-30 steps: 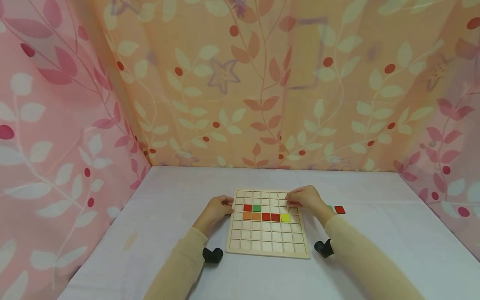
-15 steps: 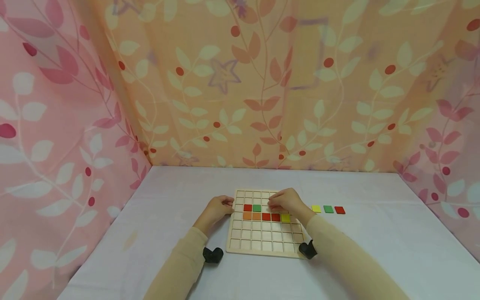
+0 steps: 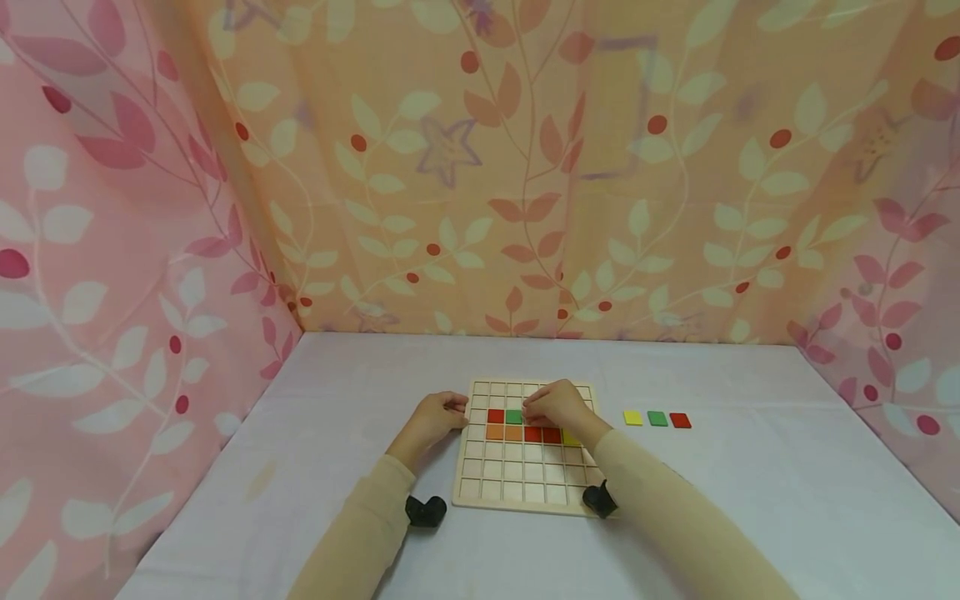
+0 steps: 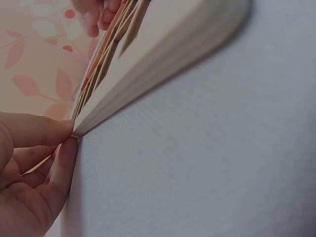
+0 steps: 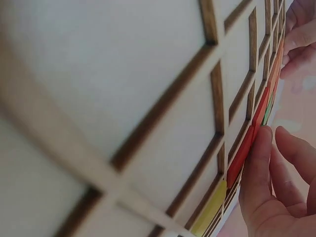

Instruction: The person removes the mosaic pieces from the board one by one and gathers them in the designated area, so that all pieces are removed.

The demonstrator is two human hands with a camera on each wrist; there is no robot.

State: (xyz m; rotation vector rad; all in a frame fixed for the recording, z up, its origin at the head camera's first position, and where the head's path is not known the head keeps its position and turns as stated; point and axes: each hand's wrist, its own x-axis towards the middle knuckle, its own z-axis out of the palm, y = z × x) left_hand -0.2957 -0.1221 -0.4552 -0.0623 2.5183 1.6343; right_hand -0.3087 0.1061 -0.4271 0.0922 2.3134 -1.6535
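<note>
A square wooden grid board (image 3: 533, 492) lies on the table, with red, green, orange and yellow square tiles in two of its rows. At its left edge, my left hand (image 3: 438, 414) pinches the rim between thumb and fingers, as the left wrist view shows close up. My right hand (image 3: 558, 406) is over the board, its fingertips at the cell just right of the green tile (image 3: 513, 416). In the right wrist view, the thumb and fingers reach the board beside the red tiles (image 5: 240, 154). Whether a tile is under or between those fingertips is hidden.
Loose yellow (image 3: 632, 417), green (image 3: 657, 418) and red (image 3: 680, 421) tiles lie in a row on the white-covered table (image 3: 360, 367), right of the board. Flowered cloth (image 3: 480, 250) hangs behind and at both sides.
My right hand has moved left across the board, from its right edge to beside the green tile. The loose tiles are uncovered now. The left hand stays at the left edge.
</note>
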